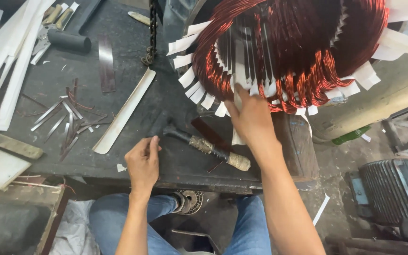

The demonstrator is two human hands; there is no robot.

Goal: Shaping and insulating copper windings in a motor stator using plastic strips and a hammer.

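The right hand point(250, 118) pinches a white paper strip point(237, 101) at the lower rim of the copper winding point(298, 52), the left hand point(142, 160) rests loosely curled and empty on the bench point(166, 101), and a skewed push there risks creasing the strip or scraping wire enamel just above the fingertips.

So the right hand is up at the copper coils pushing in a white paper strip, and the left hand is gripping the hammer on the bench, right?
Not quite. In the head view the left hand rests on the bench beside the hammer, not gripping it. The right hand is indeed at the copper coils, on a white paper strip.
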